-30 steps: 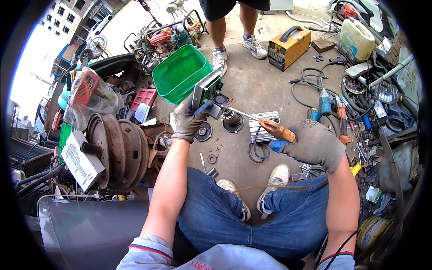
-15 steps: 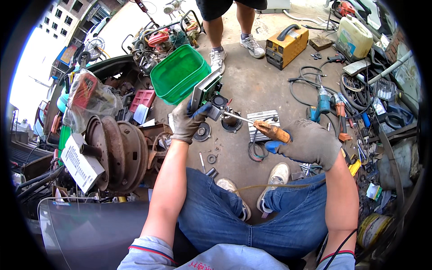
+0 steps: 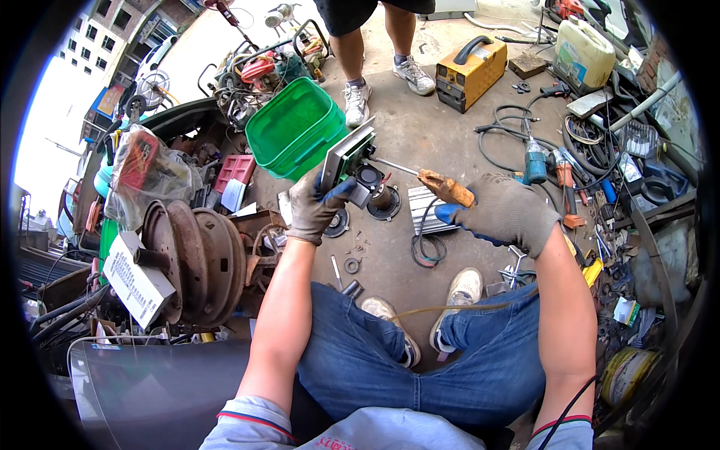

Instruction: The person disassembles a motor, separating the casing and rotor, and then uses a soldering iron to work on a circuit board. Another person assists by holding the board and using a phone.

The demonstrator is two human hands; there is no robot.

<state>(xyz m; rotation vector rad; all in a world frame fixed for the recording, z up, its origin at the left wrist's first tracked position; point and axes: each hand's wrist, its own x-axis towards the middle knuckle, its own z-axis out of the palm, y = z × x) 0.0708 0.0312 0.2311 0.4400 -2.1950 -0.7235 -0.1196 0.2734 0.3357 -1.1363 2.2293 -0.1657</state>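
Note:
My left hand (image 3: pixel 315 202), in a grey glove, holds up a flat electronic part (image 3: pixel 346 156) with a green circuit board and a small black fan on its right side. A screwdriver (image 3: pixel 431 182) with a worn wooden handle is gripped in my gloved right hand (image 3: pixel 506 214). Its metal shaft points left, and the tip touches the part beside the fan. Both hands hover above the concrete floor in front of my knees.
A green plastic bin (image 3: pixel 296 127) lies just behind the part. Rusty brake drums (image 3: pixel 191 259) and a cardboard box (image 3: pixel 135 277) sit at left. A finned metal block (image 3: pixel 421 204), cables, power tools (image 3: pixel 534 161) and a yellow box (image 3: pixel 471 71) are on the floor. Another person's legs (image 3: pixel 379 45) stand at the top.
My right hand has moved the screwdriver up and left, bringing the tip to the part. The left hand has kept the part almost still.

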